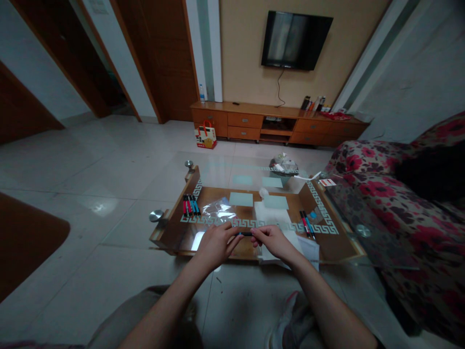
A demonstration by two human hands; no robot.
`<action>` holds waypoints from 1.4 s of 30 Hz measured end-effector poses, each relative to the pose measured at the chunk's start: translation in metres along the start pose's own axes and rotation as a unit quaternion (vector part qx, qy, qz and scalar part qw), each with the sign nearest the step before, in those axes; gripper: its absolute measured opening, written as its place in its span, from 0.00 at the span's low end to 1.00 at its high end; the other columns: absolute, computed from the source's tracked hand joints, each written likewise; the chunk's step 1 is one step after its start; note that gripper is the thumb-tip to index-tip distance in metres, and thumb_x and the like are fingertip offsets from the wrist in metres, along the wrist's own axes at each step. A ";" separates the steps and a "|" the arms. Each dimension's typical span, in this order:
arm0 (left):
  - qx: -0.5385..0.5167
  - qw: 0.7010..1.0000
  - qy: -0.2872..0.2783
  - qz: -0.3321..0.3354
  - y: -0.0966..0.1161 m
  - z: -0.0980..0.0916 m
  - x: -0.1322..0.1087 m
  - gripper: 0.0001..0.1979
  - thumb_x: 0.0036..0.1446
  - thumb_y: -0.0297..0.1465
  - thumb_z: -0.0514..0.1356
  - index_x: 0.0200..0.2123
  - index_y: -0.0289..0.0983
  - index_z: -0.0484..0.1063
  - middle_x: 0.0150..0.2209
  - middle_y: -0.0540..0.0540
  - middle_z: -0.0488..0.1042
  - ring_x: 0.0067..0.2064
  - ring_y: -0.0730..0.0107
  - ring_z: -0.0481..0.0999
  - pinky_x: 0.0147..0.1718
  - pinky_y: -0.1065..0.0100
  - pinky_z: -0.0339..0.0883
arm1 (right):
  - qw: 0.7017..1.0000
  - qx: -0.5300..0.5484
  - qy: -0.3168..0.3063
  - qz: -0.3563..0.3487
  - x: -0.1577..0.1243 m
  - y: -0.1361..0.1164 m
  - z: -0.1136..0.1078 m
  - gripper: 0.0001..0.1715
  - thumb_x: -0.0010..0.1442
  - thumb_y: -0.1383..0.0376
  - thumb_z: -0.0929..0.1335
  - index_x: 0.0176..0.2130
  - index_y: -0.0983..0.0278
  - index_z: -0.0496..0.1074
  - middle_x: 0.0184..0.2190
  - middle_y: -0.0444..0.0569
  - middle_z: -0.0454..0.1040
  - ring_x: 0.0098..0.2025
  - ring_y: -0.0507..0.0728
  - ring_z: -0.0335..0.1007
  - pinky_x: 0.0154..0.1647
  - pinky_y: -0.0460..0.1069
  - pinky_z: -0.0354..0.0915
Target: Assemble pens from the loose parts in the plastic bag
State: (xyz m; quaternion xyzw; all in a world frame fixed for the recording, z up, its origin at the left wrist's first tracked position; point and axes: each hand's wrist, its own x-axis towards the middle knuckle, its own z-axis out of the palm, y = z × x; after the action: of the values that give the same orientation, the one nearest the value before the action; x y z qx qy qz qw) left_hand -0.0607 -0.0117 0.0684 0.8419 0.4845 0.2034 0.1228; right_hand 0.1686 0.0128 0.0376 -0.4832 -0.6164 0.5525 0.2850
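Over the near edge of a glass-topped coffee table, both hands meet at one dark pen. My left hand pinches its left end, where a bit of blue shows. The right end is between the fingertips of my right hand. A row of several red, blue and black pens lies at the left of the table. To the right, a red pen and a blue pen lie side by side. Clear plastic wrapping is beyond my left hand.
White papers lie under and beside my right hand. At the table's far side stands a dark basket with plastic bags. A floral sofa borders the right. Beyond are a TV cabinet and a paper bag on the floor.
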 end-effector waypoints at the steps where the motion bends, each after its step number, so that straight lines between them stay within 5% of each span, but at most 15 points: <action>1: 0.000 1.000 0.000 0.000 0.000 0.000 0.000 0.13 0.67 0.40 0.53 0.44 0.44 0.76 0.37 0.45 0.75 0.37 0.65 0.73 0.35 0.67 0.59 | 1.000 -0.004 0.001 -0.001 0.000 0.000 0.000 0.31 0.60 0.42 0.65 0.29 0.65 0.78 0.25 0.48 0.77 0.28 0.55 0.70 0.34 0.48 0.62; 30: 0.035 0.999 -0.024 -0.004 0.005 -0.004 -0.001 0.13 0.69 0.38 0.51 0.46 0.45 0.75 0.39 0.47 0.75 0.38 0.67 0.73 0.38 0.66 0.58 | 0.998 -0.054 0.011 -0.037 -0.003 -0.009 -0.003 0.23 0.61 0.52 0.68 0.26 0.65 0.80 0.25 0.48 0.79 0.30 0.55 0.71 0.35 0.48 0.63; 35: 0.035 0.999 -0.026 -0.005 0.004 -0.003 0.000 0.12 0.69 0.37 0.52 0.44 0.44 0.75 0.39 0.48 0.74 0.38 0.67 0.73 0.39 0.66 0.57 | 0.997 -0.039 0.038 -0.047 -0.001 -0.003 -0.003 0.15 0.53 0.55 0.74 0.32 0.64 0.81 0.31 0.49 0.80 0.33 0.56 0.73 0.37 0.49 0.65; 42: 0.051 0.998 -0.020 -0.005 0.003 -0.003 0.001 0.12 0.69 0.38 0.52 0.44 0.43 0.74 0.38 0.47 0.74 0.39 0.66 0.73 0.39 0.65 0.56 | 0.999 0.009 0.034 -0.030 0.001 0.002 0.000 0.29 0.44 0.56 0.79 0.45 0.65 0.76 0.37 0.49 0.77 0.32 0.52 0.69 0.36 0.48 0.67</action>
State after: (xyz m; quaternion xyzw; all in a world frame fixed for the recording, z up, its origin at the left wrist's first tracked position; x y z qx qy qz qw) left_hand -0.0594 -0.0128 0.0724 0.8487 0.4957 0.1612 0.0901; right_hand 0.1688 0.0133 0.0357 -0.4804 -0.6157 0.5326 0.3264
